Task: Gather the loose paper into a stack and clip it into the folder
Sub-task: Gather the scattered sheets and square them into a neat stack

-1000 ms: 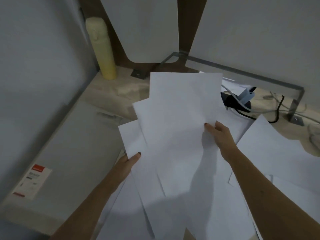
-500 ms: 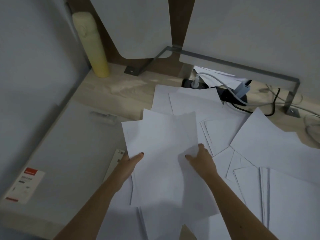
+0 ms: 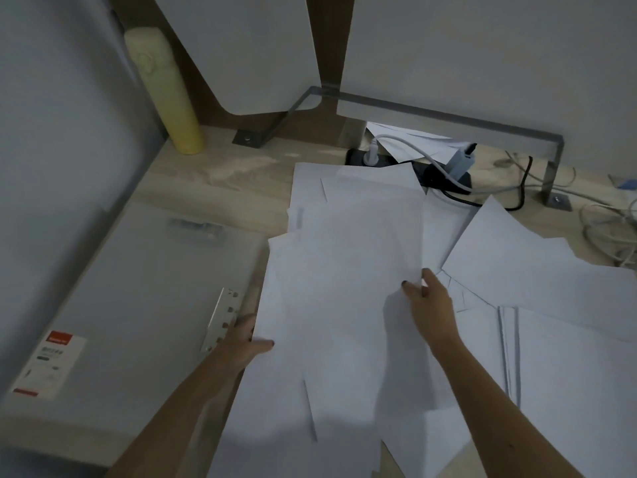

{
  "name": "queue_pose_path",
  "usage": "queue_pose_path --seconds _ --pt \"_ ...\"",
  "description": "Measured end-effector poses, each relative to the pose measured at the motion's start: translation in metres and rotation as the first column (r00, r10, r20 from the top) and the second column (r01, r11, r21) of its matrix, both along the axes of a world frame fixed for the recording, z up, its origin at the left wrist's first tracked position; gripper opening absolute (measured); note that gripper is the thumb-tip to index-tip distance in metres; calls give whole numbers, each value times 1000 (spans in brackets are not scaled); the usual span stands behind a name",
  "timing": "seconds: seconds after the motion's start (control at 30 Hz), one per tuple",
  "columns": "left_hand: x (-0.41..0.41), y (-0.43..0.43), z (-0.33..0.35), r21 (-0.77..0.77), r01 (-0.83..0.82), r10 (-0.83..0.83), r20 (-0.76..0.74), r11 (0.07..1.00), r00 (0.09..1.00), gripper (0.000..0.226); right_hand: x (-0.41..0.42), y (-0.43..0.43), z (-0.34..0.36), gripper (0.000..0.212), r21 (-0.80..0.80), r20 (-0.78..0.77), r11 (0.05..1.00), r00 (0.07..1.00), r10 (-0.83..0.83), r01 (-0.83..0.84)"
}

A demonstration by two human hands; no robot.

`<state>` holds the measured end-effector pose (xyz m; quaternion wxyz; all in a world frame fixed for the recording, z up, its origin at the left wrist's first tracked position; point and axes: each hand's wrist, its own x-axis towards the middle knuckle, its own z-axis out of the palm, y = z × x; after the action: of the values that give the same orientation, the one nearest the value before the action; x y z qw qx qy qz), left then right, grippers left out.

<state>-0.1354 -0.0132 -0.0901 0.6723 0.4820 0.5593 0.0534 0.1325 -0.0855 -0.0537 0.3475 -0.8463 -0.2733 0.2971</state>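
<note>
Between left hand [image 3: 245,339] and right hand [image 3: 429,300], each pinching an edge, loose white paper sheets [image 3: 344,270] are mid-gathering; next move likely needs edge squaring

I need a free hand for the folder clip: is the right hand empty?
No, the right hand pinches the right edge of the held sheets between thumb and fingers.

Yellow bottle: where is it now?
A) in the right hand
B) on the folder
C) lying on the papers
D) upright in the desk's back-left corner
D: the bottle stands upright in the back-left corner of the desk, apart from the folder and the papers.
</note>
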Motion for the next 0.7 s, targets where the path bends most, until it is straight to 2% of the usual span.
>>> queue_pose_path --seconds 0.1,0.2,0.27,0.33,0.4,0.53,0.57,0.63,0.7 --pt "2 -3 2 122 -13 24 -90 992 996 40 17 -14 6 18 45 -150 992 983 -110 118" --pt "5 1 3 165 -152 159 -29 974 987 62 24 -36 8 21 34 -382 976 905 -187 216" --pt "9 4 0 112 -254 252 35 961 967 52 18 -47 0 20 -1 -454 981 874 -175 196" --pt "18 5 1 16 -329 325 110 944 939 38 3 -53 -14 21 -48 -447 989 883 -145 138" --pt "32 2 5 -76 -324 333 181 943 926 36 -18 -53 -28 24 -85 -392 996 917 -71 41" --pt "40 -16 4 45 -270 262 139 962 955 42 -38 -50 -49 19 -161 -234 966 958 163 -204" --pt "40 -20 8 77 -262 249 147 962 957 36 -36 -49 -52 17 -179 -187 959 965 185 -219" --pt "42 -22 23 146 -230 202 183 962 962 30 -24 -47 -52 29 -195 -122 967 982 142 -164" --pt "44 -17 41 211 -195 140 251 958 958 37 -10 -48 -40 42 -106 -198 993 979 38 -60"
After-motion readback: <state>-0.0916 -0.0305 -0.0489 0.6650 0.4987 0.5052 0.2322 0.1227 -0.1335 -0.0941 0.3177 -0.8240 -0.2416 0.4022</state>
